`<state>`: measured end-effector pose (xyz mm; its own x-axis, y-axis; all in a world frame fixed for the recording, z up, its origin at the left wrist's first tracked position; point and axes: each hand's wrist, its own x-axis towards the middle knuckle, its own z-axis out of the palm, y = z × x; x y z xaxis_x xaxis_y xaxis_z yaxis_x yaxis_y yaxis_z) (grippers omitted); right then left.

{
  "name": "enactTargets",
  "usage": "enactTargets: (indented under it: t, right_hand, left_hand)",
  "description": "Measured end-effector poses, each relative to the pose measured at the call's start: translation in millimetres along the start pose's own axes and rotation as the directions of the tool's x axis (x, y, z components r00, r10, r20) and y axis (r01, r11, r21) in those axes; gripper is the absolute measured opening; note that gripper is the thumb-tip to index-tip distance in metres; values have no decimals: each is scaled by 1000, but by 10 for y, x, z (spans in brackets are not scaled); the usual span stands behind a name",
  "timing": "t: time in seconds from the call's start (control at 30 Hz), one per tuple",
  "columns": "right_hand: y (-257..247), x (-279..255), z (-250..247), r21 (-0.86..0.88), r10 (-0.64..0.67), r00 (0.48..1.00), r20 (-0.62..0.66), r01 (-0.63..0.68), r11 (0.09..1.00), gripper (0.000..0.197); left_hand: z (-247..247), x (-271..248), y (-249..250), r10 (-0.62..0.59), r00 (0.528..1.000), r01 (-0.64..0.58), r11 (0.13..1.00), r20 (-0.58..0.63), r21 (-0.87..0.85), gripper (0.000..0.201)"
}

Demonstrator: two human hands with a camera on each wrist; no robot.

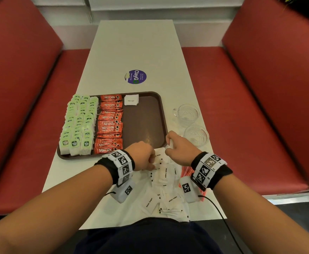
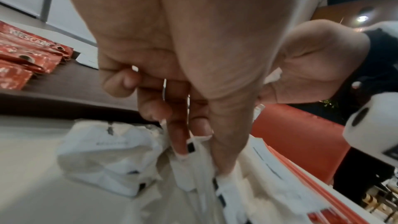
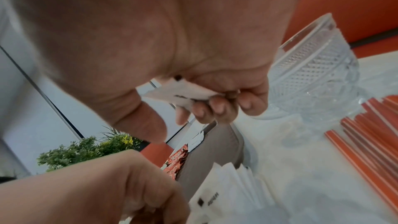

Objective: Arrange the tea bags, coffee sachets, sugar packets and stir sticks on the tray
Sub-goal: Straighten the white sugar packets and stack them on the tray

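A brown tray (image 1: 146, 114) holds green tea bags (image 1: 78, 123) at its left and red coffee sachets (image 1: 109, 123) beside them. One small stack of white sugar packets (image 1: 131, 99) lies at its far edge. Loose white sugar packets (image 1: 164, 187) are heaped on the table in front of the tray. My left hand (image 1: 146, 158) reaches into that heap, thumb and fingertips (image 2: 183, 149) pinching a packet (image 2: 193, 168). My right hand (image 1: 177, 145) hovers at the tray's near right corner, its fingers curled round a few sugar packets (image 3: 181, 93). Orange stir sticks (image 3: 366, 134) lie at the right.
Two cut-glass cups (image 1: 186, 112) (image 1: 196, 135) stand on the white table (image 1: 137, 48) right of the tray. A round purple sticker (image 1: 136, 77) sits beyond the tray. Red bench seats (image 1: 260, 107) flank the table on both sides.
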<state>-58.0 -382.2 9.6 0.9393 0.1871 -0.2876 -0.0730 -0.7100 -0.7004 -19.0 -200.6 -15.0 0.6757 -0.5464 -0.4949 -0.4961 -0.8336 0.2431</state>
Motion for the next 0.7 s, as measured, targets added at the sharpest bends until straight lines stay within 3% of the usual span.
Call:
enactTargets:
  t: [0.1,0.27,0.4,0.57,0.7]
  right_hand:
    - [25,37,3,12,-5,1000,10,5,1000,13]
    - [33,130,16,-4,18,1000,14,-18,1000,18]
    - [-44,271,31,-70,-68,997,-35,66,995,27]
    - [-133,367,-17,-6,-142,980,-139,142,990,22]
    - [-160,405,-42,64,-151,976,-157,163,985,21]
  left_hand:
    - [-131,-42,-165,30,990,-51,988,-140,-144,21]
    - [-331,-77,-384,19,950,-121,943,-313,-310,48]
    - [-395,-89,-413,17,903,-193,909,-428,-369,26]
    - [-389,-89,-417,-11,909,-210,851,-417,-480,24]
    - [-392,-84,-456,28,902,-236,868,-431,-437,55]
